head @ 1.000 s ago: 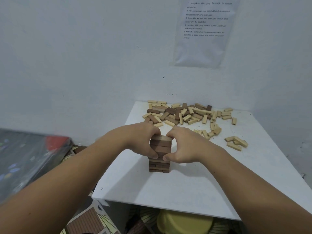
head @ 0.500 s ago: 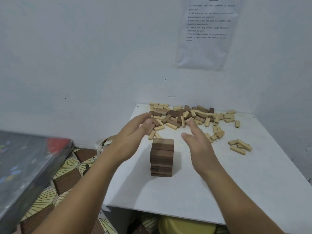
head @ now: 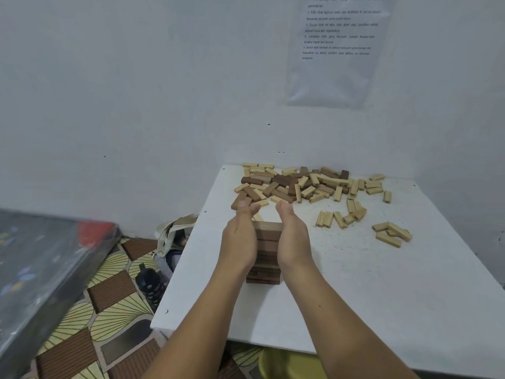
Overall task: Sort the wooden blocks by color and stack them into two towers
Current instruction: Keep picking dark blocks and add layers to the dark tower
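Left fingers [head: 246, 212]: straight, pressed together, flat against the dark tower's left face; tips reach past its top.
Right fingers [head: 284, 212]: same, flat against the tower's right face.
Left hand [head: 240, 239], right hand [head: 292, 236]: palms face each other with the tower sandwiched between; nothing is pinched or lifted. Looks like squaring up the layers.
Dark tower [head: 266, 242]: upright on the white table [head: 382, 291], several layers of dark brown blocks; lowest layers show below the wrists.
Handling (judgement): small rigid wood, light, smooth-faced. Layers sit loose with nothing binding them, so a one-sided shove likely slides or topples them. Press evenly on opposite faces; take single blocks by the long sides with a fingertip pinch.
Mixed pile [head: 300, 184]: beyond the tower, dark and light blocks jumbled together.
Light blocks [head: 392, 233]: strays to the right of the tower, well apart from it.
Progress (judgement): early; no light tower is in view.
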`<state>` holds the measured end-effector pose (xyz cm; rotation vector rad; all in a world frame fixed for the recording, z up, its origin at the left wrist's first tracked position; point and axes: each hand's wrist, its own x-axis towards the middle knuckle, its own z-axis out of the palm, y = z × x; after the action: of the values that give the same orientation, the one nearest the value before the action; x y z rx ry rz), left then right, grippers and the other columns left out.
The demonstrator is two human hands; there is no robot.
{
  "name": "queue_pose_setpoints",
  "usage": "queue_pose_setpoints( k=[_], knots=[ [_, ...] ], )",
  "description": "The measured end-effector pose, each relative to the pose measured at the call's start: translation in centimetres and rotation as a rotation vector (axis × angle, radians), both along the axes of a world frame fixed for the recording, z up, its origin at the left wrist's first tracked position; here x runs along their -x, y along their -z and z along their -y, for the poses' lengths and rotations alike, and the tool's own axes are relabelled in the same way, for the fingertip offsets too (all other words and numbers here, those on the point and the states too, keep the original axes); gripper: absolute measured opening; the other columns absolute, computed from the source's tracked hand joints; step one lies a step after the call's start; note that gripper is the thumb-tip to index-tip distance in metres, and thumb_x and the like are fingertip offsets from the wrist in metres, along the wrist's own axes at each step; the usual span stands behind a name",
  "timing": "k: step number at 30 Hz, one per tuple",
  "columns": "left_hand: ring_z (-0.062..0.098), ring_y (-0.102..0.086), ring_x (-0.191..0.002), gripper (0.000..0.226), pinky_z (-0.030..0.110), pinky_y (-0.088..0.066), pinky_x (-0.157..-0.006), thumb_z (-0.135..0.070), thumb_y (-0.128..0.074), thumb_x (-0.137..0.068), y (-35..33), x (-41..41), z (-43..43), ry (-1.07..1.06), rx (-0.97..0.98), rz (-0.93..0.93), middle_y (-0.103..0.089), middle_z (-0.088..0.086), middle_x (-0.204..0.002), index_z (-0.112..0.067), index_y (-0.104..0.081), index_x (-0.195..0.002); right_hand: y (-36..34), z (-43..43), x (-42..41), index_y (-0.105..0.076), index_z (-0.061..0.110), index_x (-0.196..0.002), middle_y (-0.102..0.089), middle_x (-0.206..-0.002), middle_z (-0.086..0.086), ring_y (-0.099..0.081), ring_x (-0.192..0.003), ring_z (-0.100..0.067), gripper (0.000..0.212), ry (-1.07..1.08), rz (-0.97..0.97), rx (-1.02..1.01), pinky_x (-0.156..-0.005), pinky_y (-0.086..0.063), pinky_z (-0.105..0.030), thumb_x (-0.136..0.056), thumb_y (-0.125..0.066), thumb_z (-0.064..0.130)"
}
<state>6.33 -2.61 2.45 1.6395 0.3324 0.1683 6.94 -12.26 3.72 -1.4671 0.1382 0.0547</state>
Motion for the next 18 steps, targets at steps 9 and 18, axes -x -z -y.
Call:
queue_pose_setpoints(
  k=[9,18],
  knots=[
    [0.011,-0.054,-0.132,0.062,0.035,-0.037,-0.117,-0.051,-0.018,-0.111,-0.06,0.06,0.45,-0.082,-0.02,0.006,-0.067,-0.006,-0.136,-0.028,-0.075,-0.124,0.06,-0.62,0.12,-0.051,0.024,-0.149,-0.049,-0.152,0.012,-0.041,-0.136,-0.002,0.048,0.012,-0.012,-0.004,-0.116,-0.031,-0.028,-0.109,-0.035,0.045],
    [0.012,-0.052,-0.134,0.06,0.033,-0.037,-0.116,-0.049,-0.019,-0.111,-0.2,0.12,0.4,-0.068,-0.025,-0.005,-0.064,-0.006,-0.14,-0.028,-0.073,-0.127,0.1,-0.65,0.21,-0.052,0.025,-0.149,-0.049,-0.152,0.011,-0.041,-0.139,-0.004,0.048,0.024,-0.012,-0.003,-0.12,-0.031,-0.033,-0.109,-0.035,0.046]
  ],
)
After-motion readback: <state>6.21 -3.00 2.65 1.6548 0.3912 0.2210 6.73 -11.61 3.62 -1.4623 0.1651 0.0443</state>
